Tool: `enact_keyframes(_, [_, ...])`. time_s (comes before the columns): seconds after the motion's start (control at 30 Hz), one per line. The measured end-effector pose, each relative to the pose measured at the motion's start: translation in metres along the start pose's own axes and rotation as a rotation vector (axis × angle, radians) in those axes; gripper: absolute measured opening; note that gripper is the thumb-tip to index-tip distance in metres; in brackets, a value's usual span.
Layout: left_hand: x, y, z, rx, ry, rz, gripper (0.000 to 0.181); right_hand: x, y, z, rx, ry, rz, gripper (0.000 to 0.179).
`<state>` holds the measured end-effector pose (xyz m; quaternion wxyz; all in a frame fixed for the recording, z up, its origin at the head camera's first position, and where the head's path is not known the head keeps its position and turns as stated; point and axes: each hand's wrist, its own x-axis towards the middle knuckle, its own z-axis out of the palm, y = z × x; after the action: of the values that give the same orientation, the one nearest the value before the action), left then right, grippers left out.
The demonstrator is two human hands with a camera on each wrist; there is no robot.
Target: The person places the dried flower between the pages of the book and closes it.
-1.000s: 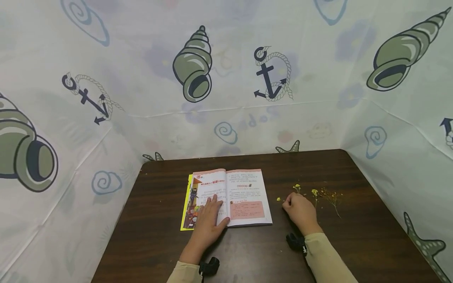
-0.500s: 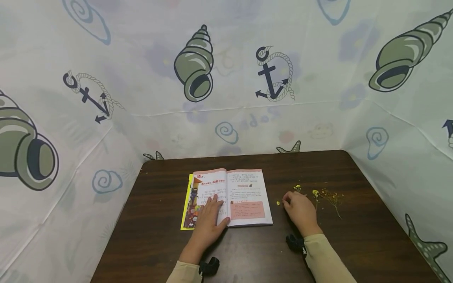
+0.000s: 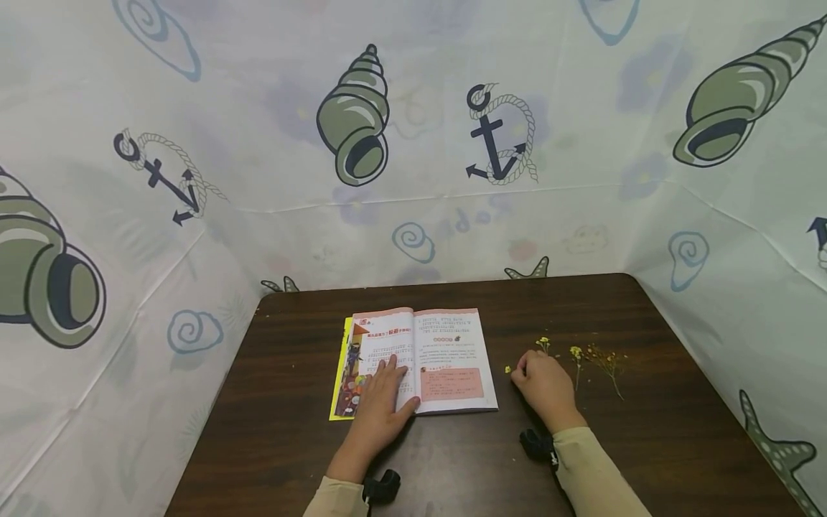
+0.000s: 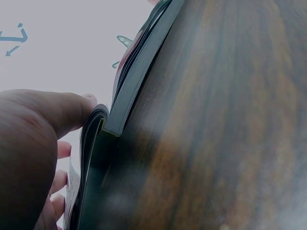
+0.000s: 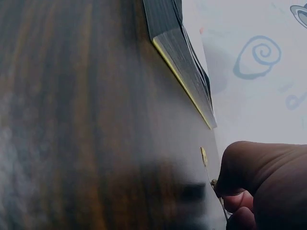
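An open book (image 3: 446,352) with a yellow cover edge lies on the dark wooden table (image 3: 465,467). My left hand (image 3: 377,406) rests flat on its left page, fingers spread; the thumb (image 4: 72,108) lies by the book's lower edge at the spine. To the right of the book, my right hand (image 3: 545,386) has its fingers curled and pinches the thin stem of a small yellow flower (image 5: 204,156). The flower head points toward the book, just left of the fingertips. My right hand partly hides a second yellow flower sprig (image 3: 543,345) beyond it.
Right of my right hand lie another yellow flower sprig (image 3: 576,352) and a dry branching sprig (image 3: 607,361). A printed cloth (image 3: 426,237) with shells and anchors surrounds the table's back and sides.
My right hand has shifted slightly left, toward the book. The left hand stays in place on the page, and the book has not moved.
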<state>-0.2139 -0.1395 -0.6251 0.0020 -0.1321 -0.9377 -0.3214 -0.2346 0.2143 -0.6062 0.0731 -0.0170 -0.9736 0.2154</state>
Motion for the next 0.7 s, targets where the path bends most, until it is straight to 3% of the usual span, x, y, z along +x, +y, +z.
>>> enact_keyframes(0.43, [0.001, 0.001, 0.002, -0.007, -0.005, 0.003, 0.072, -0.004, -0.003, -0.012, 0.080, 0.068, 0.001, 0.013])
enact_keyframes(0.7, [-0.001, 0.000, -0.001, 0.006, -0.007, -0.008, 0.073, -0.001, -0.027, -0.016, 0.292, 0.069, 0.020, 0.004])
